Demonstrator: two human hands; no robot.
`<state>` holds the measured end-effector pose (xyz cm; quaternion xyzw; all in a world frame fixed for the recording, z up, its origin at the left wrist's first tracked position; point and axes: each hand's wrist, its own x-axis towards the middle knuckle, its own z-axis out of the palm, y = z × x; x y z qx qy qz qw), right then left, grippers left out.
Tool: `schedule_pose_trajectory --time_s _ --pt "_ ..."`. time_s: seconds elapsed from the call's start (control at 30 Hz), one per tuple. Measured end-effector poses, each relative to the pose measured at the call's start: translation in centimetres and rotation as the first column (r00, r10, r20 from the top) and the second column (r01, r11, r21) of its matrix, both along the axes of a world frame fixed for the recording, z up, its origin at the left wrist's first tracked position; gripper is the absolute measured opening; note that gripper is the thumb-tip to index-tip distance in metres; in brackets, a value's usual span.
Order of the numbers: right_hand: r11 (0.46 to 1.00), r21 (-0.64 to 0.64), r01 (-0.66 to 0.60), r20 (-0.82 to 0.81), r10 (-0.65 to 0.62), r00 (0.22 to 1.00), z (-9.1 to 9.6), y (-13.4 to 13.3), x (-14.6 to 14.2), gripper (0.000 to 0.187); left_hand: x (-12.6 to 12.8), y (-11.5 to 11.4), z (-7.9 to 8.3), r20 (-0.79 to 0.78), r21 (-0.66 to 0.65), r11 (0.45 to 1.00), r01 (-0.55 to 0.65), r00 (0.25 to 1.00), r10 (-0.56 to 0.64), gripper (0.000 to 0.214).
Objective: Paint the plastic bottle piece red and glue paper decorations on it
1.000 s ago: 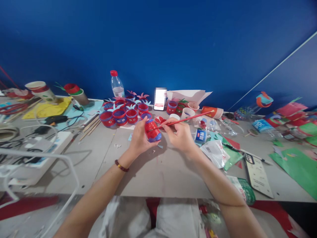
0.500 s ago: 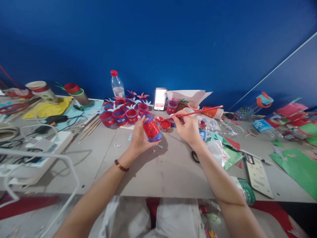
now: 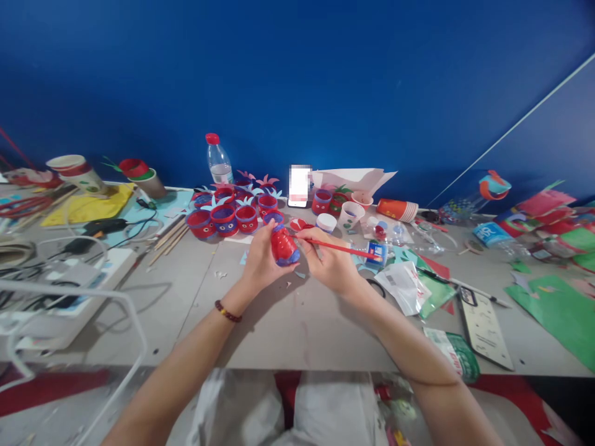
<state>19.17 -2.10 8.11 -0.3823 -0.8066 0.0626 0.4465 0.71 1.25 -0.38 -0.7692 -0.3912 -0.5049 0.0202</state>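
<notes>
blue wall (image 3: 297,80) is standing far; left hand (image 3: 260,255) is gripping probably light, slippery container (image 3: 283,246) by its ends; right hand (image 3: 329,263) is pinching brush (image 3: 344,249).

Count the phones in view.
2: an upright phone by the blue wall, near the middle, and a flat phone lying at the near edge of the table, toward the right. More may be hidden in the clutter.
</notes>
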Motion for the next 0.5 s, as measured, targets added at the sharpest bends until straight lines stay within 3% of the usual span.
schedule_pose_trajectory --time_s 0.27,0.5 --pt "0.987 -0.016 -0.16 -0.132 0.156 0.979 0.4 -0.5 -0.5 0.013 0.2 -0.4 0.2 0.006 -0.041 0.999 0.005 1.0 -0.004 0.118" --pt "0.987 -0.107 -0.117 -0.239 0.089 0.967 -0.2 0.4 -0.4 0.011 0.3 0.0 0.3 -0.007 0.023 0.999 0.045 0.999 -0.045 0.113"
